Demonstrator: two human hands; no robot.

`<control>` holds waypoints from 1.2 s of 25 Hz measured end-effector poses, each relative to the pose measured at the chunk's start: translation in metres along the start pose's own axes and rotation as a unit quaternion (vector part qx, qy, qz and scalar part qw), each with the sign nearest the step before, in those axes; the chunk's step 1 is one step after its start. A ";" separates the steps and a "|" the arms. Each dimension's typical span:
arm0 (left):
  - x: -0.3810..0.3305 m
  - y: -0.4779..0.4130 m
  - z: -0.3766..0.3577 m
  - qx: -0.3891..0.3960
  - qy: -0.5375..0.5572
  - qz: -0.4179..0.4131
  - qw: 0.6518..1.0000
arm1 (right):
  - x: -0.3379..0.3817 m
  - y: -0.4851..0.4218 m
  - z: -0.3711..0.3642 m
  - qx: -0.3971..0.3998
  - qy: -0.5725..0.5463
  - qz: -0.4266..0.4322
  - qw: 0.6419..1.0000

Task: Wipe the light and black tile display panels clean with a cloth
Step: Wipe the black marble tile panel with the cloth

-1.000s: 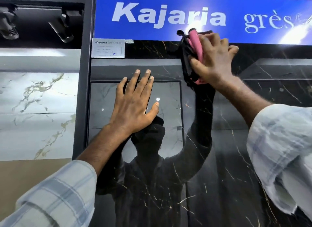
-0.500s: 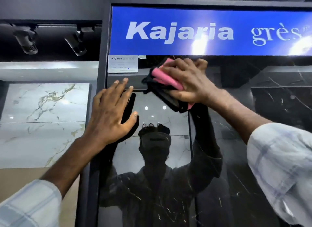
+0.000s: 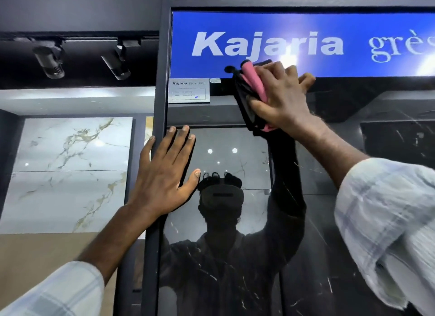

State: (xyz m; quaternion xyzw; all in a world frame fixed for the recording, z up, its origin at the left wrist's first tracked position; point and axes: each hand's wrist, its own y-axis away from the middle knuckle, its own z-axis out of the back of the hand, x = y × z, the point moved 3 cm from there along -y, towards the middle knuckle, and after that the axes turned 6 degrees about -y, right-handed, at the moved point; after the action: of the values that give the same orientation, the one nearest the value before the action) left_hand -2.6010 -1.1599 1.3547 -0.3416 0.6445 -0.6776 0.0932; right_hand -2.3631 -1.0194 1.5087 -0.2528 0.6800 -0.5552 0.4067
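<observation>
The right grip (image 3: pixel 280 99) clutches the cloth (image 3: pixel 255 82) against the top of the black panel (image 3: pixel 317 257), at 1 o'clock from the left grip (image 3: pixel 164 179), which lies spread flat on it.

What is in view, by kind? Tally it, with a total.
Hands: 2, left hand, right hand
Cloth: 1
Tile panels: 2, black panel, light panel
Spotlights: 2
Blue sign: 1
Label card: 1
Total: 9

A glossy blue sign (image 3: pixel 294 26) reading "Kajaria" spans the top, catching bright glare. Left of a dark upright post (image 3: pixel 162 56), two black track spotlights (image 3: pixel 117 65) hang in a dim recess; beige wall (image 3: pixel 54 252) lies below.
</observation>
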 end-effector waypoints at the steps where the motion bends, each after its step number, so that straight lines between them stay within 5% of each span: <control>1: 0.000 0.001 0.000 -0.001 0.002 0.000 1.000 | 0.017 0.003 -0.007 0.007 0.011 0.049 0.999; 4: 0.003 0.003 0.001 -0.012 0.002 -0.003 1.000 | 0.039 0.005 -0.017 0.044 -0.044 0.200 0.978; 7: 0.001 0.008 -0.001 -0.011 0.011 0.004 1.000 | 0.029 -0.007 -0.014 0.001 -0.053 0.021 0.998; 10: 0.001 0.015 -0.002 -0.006 0.032 0.014 0.999 | 0.045 0.001 -0.020 0.027 -0.031 0.103 0.994; 14: 0.002 0.040 -0.004 -0.009 0.070 0.032 0.997 | 0.037 0.012 -0.011 0.006 -0.051 -0.003 0.999; 18: 0.000 0.069 -0.006 -0.005 0.103 0.080 0.991 | 0.034 0.040 -0.010 0.046 -0.001 0.173 0.984; 21: -0.003 0.079 -0.007 0.009 0.162 0.106 0.981 | 0.021 0.047 0.000 0.002 -0.008 -0.032 0.999; 22: -0.004 0.083 -0.007 0.008 0.183 0.110 0.977 | 0.035 0.060 -0.006 -0.005 0.028 -0.029 0.999; 26: -0.008 0.095 -0.004 0.011 0.222 0.097 0.970 | 0.069 0.107 -0.010 0.106 0.014 0.250 0.962; 30: -0.011 0.105 -0.002 0.023 0.238 0.099 0.966 | 0.043 0.117 0.006 0.019 0.020 -0.018 0.999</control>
State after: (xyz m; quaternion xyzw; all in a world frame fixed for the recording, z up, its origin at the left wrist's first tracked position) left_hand -2.6267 -1.1678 1.2526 -0.1022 0.6631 -0.7414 0.0117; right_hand -2.3685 -1.0274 1.3845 -0.2462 0.6729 -0.5798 0.3878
